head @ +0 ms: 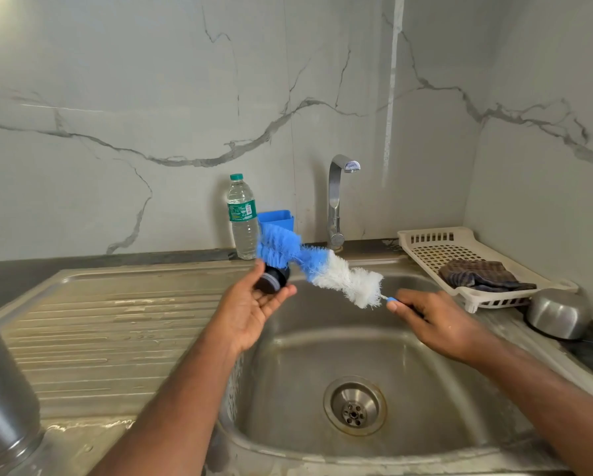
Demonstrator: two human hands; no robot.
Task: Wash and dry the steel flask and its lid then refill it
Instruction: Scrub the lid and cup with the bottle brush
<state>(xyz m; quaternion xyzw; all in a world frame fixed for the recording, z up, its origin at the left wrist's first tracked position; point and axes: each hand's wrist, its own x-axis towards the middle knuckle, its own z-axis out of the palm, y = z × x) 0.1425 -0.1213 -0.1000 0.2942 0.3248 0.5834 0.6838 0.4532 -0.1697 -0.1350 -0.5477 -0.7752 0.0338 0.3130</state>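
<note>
My left hand (253, 305) grips the lid (272, 280); my right hand (432, 317) grips the bottle brush (322, 269) handle. Brush runs toward ten o'clock, its blue tip touching the lid.

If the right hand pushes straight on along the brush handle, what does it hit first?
Probably the lid held in the left hand: the right hand points up-left along the bottle brush, whose blue end overlaps it. Depth unclear.

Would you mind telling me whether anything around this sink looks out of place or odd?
Only small things. A dark checked cloth lies crumpled in the cream rack right of the tap, and a steel bowl sits upside down beside it. No spill or damage shows.
</note>
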